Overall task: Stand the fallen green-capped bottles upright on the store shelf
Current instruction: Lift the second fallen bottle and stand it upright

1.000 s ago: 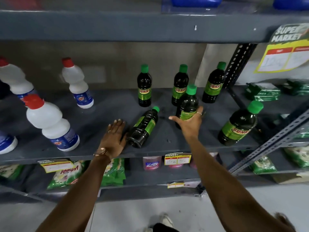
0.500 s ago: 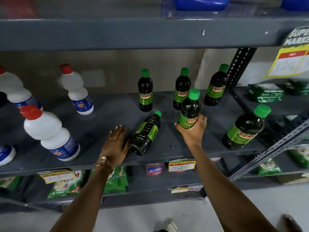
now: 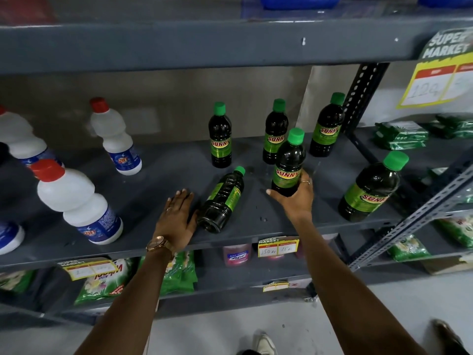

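Your left hand (image 3: 178,219) lies flat on the grey shelf (image 3: 158,180) near its front edge, palm down, fingers spread and holding nothing. Its thumb side sits against the base of the fallen bottle (image 3: 222,201); contact looks likely, but you cannot tell for sure. A wristwatch (image 3: 157,244) shows on that wrist.

The fallen bottle lies on its side just right of your left hand. Long axis runs near-left to far-right: base toward the front edge, green cap (image 3: 239,170) pointing away and a little right. Label faces up.

Your right hand (image 3: 297,198) wraps the lower part of the held bottle (image 3: 289,166), fingers curled around behind it, thumb out to the left at its base. This one stands upright, cap up, label with SUNNY facing you. Whether its base rests on the shelf or hangs just above it is hidden by your hand.

To the right, near the front, one larger bottle (image 3: 371,190) stands leaning in the wide-angle view, apart from your hand.

Farther back, three upright bottles in a row: left one (image 3: 220,138), middle one (image 3: 274,134) partly behind the held bottle, right one (image 3: 326,128) beside the perforated post (image 3: 363,96).

Left half of the shelf: white bottles with red caps, the nearest (image 3: 76,203) well apart from your left hand, another (image 3: 115,138) toward the back.
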Motion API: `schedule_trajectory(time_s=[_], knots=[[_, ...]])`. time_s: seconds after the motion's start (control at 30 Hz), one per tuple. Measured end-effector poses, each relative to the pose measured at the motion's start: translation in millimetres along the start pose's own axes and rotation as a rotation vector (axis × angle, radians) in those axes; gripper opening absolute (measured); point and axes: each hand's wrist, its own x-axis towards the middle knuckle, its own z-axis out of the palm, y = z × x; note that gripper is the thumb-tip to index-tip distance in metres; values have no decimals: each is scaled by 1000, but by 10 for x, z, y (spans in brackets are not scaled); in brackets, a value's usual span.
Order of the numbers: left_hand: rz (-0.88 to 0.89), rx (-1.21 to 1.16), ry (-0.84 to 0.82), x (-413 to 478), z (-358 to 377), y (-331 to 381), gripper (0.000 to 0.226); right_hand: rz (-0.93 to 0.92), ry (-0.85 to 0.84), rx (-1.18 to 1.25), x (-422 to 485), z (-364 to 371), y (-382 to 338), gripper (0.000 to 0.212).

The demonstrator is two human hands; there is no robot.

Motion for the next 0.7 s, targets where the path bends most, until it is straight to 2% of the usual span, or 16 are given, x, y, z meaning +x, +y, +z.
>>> schedule_trajectory(time_s=[0.13,0.3,0.5,0.7], knots=[[-6,-8,-16,-9,3,7,69,4,-94,-45,-3,-152,57,82],[8,-5,-25,3,14,-25,79,-24,-179,-13,-290,-445,97,72],[25,-4,-20,23,29,-21,72,-37,-217,-24,-646,-696,202,68],[26,-1,-15,34,24,-9,64,-63,-262,-38,-710,-746,209,73]])
